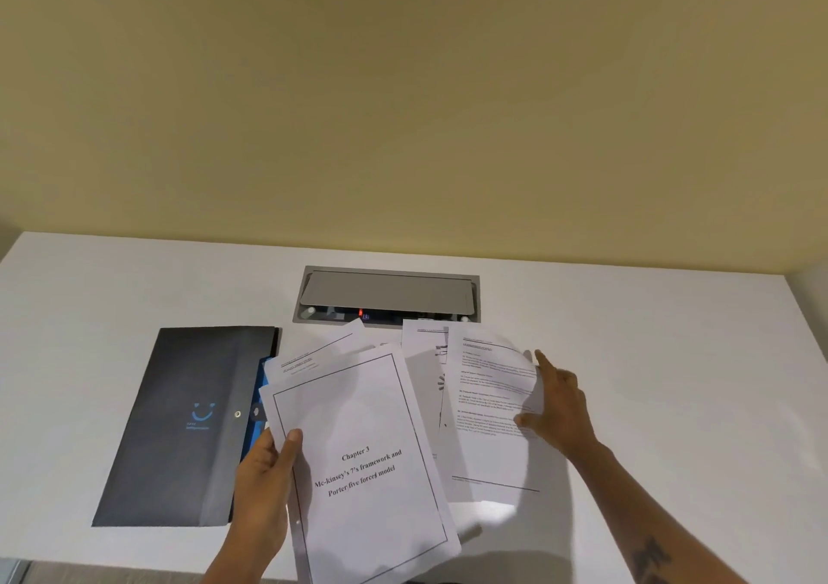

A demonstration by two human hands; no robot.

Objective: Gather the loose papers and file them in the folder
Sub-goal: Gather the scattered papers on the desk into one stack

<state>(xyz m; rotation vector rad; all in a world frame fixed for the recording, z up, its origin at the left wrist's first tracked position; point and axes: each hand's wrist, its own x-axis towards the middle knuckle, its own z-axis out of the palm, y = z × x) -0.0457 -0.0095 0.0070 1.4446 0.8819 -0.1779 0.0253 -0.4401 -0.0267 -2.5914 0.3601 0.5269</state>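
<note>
Reaching in from the lower edge, left hand [264,489]: thumb on top, fingers beneath, gripping the left margin of a title sheet [363,462] headed "Chapter 3", with further sheets fanned behind it. Right hand [558,404]: forearm angled in from lower right, fingers spread, thumb and fingers pinching the right edge of a text sheet [488,413], which curls upward there. More papers [423,359] between the two, partly covered. Folder [179,422]: dark, closed, flat on the white table [672,359], left of the papers; one edge hidden under them. Small print unreadable. Table's recessed cable box [387,294] beyond.
</note>
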